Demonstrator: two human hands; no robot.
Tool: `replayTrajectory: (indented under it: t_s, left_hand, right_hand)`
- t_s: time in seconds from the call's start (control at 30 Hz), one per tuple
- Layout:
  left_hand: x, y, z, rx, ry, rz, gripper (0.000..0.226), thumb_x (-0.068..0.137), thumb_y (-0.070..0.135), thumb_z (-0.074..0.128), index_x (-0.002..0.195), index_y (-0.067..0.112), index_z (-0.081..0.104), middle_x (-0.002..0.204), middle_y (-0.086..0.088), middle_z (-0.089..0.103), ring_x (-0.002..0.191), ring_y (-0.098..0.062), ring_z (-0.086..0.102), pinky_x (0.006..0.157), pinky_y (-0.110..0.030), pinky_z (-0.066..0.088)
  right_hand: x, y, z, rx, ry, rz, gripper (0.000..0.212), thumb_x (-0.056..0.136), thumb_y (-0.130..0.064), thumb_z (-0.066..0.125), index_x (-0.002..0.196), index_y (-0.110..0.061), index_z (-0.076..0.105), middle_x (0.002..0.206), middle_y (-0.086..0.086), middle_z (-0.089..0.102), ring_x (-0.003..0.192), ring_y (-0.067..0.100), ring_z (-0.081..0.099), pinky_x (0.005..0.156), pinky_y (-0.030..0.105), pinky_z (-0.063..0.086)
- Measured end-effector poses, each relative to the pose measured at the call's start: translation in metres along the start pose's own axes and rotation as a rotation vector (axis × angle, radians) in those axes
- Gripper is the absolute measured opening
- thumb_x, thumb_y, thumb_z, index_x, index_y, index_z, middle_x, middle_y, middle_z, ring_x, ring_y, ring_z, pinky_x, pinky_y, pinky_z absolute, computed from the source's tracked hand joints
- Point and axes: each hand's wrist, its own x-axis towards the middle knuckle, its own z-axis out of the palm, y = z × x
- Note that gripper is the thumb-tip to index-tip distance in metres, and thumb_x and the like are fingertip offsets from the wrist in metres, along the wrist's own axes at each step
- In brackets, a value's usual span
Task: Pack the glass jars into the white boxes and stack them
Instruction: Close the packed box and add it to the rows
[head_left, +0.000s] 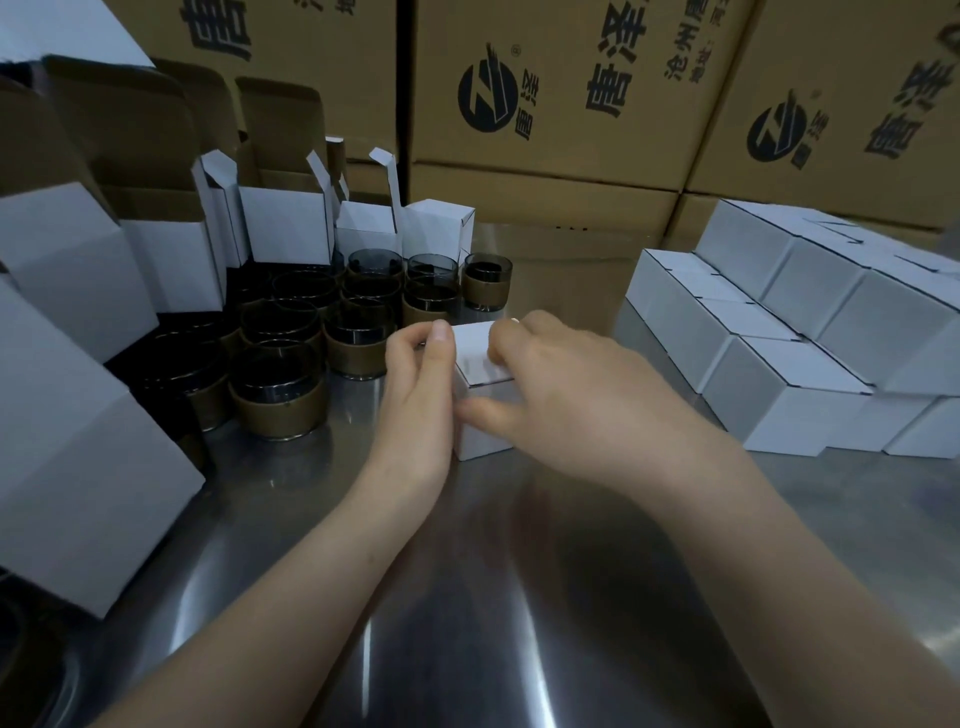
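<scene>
A small white box (480, 364) stands on the steel table at the centre, its top flap down. My left hand (421, 384) grips its left side, thumb at the top edge. My right hand (561, 384) holds its right side, thumb against the front face and fingers curled over the top flap. Whatever is inside the box is hidden. Several dark glass jars (317, 332) with tan bands stand in rows to the left. A stack of closed white boxes (789, 332) sits at the right.
Open white boxes (285, 223) with raised flaps stand behind the jars, and larger ones (67, 364) line the left edge. Brown cartons (545, 104) form a wall at the back. The bare steel table (519, 597) stretches in front of me.
</scene>
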Motion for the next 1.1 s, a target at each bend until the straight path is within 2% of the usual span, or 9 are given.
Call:
replayTrajectory:
  t_s: [0.1, 0.23, 0.5, 0.63, 0.7, 0.77, 0.8, 0.97, 1.1]
  left_hand:
    - [0.000, 0.002, 0.000, -0.017, 0.015, -0.009, 0.024, 0.091, 0.059, 0.041, 0.100, 0.038, 0.049, 0.109, 0.005, 0.065, 0.111, -0.021, 0.061, 0.100, -0.054, 0.047]
    - [0.003, 0.001, -0.003, -0.022, 0.028, 0.006, 0.037, 0.081, 0.062, 0.036, 0.101, 0.036, 0.053, 0.118, 0.002, 0.064, 0.116, -0.018, 0.058, 0.105, -0.049, 0.044]
    - [0.002, 0.001, -0.003, -0.035, 0.070, -0.002, 0.036, 0.081, 0.061, 0.037, 0.095, 0.034, 0.055, 0.113, -0.001, 0.066, 0.113, -0.022, 0.060, 0.103, -0.053, 0.045]
    - [0.002, 0.001, -0.004, -0.022, 0.049, 0.006, 0.020, 0.090, 0.047, 0.049, 0.100, 0.031, 0.057, 0.113, 0.002, 0.066, 0.111, -0.018, 0.061, 0.100, -0.050, 0.048]
    - [0.001, -0.002, -0.002, 0.012, 0.027, 0.063, 0.007, 0.098, 0.030, 0.053, 0.102, 0.031, 0.059, 0.106, 0.008, 0.066, 0.100, -0.004, 0.063, 0.089, -0.035, 0.053]
    - [-0.004, -0.004, 0.000, 0.074, -0.025, 0.157, 0.015, 0.096, 0.018, 0.058, 0.100, 0.032, 0.061, 0.097, 0.013, 0.066, 0.084, 0.007, 0.061, 0.075, -0.014, 0.047]
    - [-0.007, -0.005, 0.001, 0.132, -0.060, 0.206, 0.016, 0.094, 0.014, 0.060, 0.099, 0.029, 0.063, 0.093, 0.014, 0.066, 0.080, 0.007, 0.060, 0.072, -0.010, 0.044]
    - [-0.025, -0.008, 0.010, 0.421, -0.340, 0.345, 0.012, 0.089, 0.017, 0.059, 0.083, 0.023, 0.068, 0.074, 0.010, 0.065, 0.068, -0.004, 0.058, 0.063, -0.015, 0.042]
    - [-0.031, -0.011, 0.011, 0.579, -0.564, 0.411, 0.017, 0.085, 0.026, 0.051, 0.089, 0.024, 0.067, 0.080, 0.007, 0.066, 0.075, -0.009, 0.060, 0.072, -0.030, 0.049]
  right_hand:
    - [0.001, 0.000, 0.003, -0.003, 0.004, -0.013, 0.042, 0.091, -0.052, 0.055, 0.117, -0.023, 0.038, 0.103, -0.004, 0.029, 0.087, 0.025, 0.040, 0.066, 0.036, 0.036]
    - [0.006, 0.007, 0.002, 0.150, -0.021, -0.001, 0.031, 0.089, -0.034, 0.059, 0.103, -0.022, 0.034, 0.106, -0.003, 0.032, 0.096, 0.028, 0.043, 0.073, 0.038, 0.041]
    - [0.016, 0.017, 0.010, 0.307, -0.014, 0.043, 0.035, 0.083, -0.032, 0.068, 0.103, -0.017, 0.044, 0.111, -0.003, 0.037, 0.106, 0.023, 0.045, 0.078, 0.034, 0.045]
    - [0.026, 0.030, 0.001, 0.376, 0.049, 0.102, 0.031, 0.073, -0.033, 0.071, 0.098, -0.025, 0.054, 0.106, -0.007, 0.046, 0.095, 0.012, 0.048, 0.066, 0.017, 0.038]
    - [0.032, 0.040, -0.007, 0.423, 0.112, 0.154, 0.030, 0.070, -0.033, 0.072, 0.095, -0.027, 0.057, 0.105, -0.006, 0.051, 0.093, 0.012, 0.050, 0.064, 0.016, 0.037]
    - [0.039, 0.055, -0.015, 0.482, 0.215, 0.207, 0.029, 0.071, -0.032, 0.073, 0.096, -0.026, 0.061, 0.102, -0.005, 0.055, 0.091, 0.013, 0.051, 0.062, 0.017, 0.038]
    - [0.043, 0.064, -0.019, 0.506, 0.277, 0.235, 0.028, 0.072, -0.032, 0.073, 0.097, -0.024, 0.062, 0.101, -0.005, 0.056, 0.090, 0.013, 0.052, 0.062, 0.019, 0.038]
    - [0.077, 0.121, -0.035, 0.478, 0.576, 0.398, 0.036, 0.076, -0.028, 0.073, 0.109, -0.015, 0.066, 0.110, 0.000, 0.058, 0.097, 0.016, 0.052, 0.075, 0.026, 0.038]
    - [0.105, 0.170, -0.040, 0.360, 0.645, 0.481, 0.046, 0.079, -0.030, 0.071, 0.119, -0.008, 0.063, 0.129, 0.010, 0.056, 0.116, 0.026, 0.052, 0.084, 0.031, 0.040]
